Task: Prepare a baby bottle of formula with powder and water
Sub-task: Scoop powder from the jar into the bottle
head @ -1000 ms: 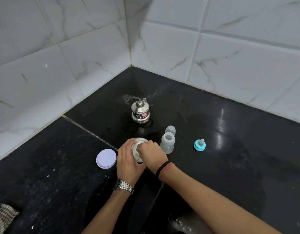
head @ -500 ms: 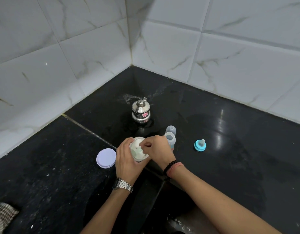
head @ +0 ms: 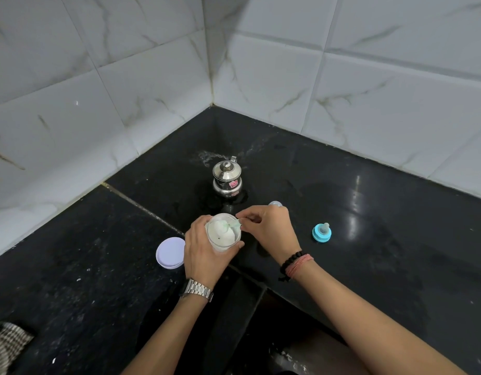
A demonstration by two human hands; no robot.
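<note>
The baby bottle is almost wholly hidden behind the right hand (head: 270, 234); only a pale rounded cap (head: 275, 203) peeks out just past the knuckles, and whether that belongs to the bottle or stands apart cannot be told. A striped cloth (head: 6, 341) is cut off at the near left corner.

The left hand (head: 204, 251) wraps its fingers and thumb around the clear powder jar (head: 223, 234), which is open and shows white powder inside; whether the jar rests on the black counter (head: 85, 280) or is lifted cannot be told. The right hand pinches the handle of a pale green scoop (head: 232, 226) between thumb and fingertips, the scoop's bowl reaching into the jar over the powder. The two hands are close together, nearly touching at the jar's rim.

The jar's white lid (head: 170, 253) lies flat just left of the left hand. A blue teat ring (head: 322, 232) sits to the right, apart from the hands. A steel lidded pot (head: 227, 176) stands farther back.
</note>
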